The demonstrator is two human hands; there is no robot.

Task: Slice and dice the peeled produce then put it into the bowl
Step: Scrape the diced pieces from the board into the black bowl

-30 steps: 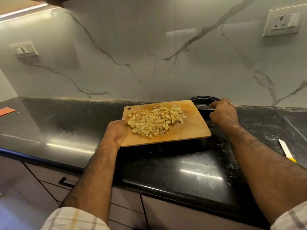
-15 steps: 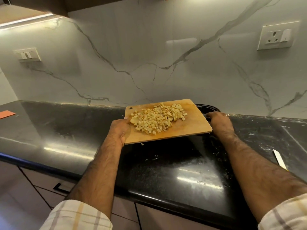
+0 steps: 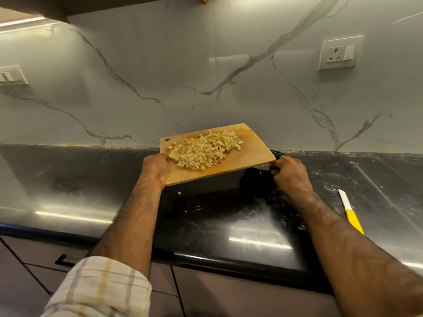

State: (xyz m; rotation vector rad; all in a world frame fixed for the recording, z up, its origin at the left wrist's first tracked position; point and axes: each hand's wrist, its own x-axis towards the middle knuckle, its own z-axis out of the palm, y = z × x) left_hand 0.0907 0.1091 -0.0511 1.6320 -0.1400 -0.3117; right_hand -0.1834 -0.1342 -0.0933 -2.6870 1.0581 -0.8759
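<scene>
The dicing looked finished — the pale diced produce point(image 3: 203, 149) lay heaped on the wooden cutting board point(image 3: 242, 160), gripped at its near-left edge by the left hand point(image 3: 155, 168), while the right hand point(image 3: 289, 173) curled on the black bowl point(image 3: 275, 156) beneath the board's right corner — tipping in remained.

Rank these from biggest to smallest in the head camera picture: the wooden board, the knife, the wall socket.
1. wooden board
2. knife and wall socket: too alike, and the knife lies nearer the camera.
</scene>
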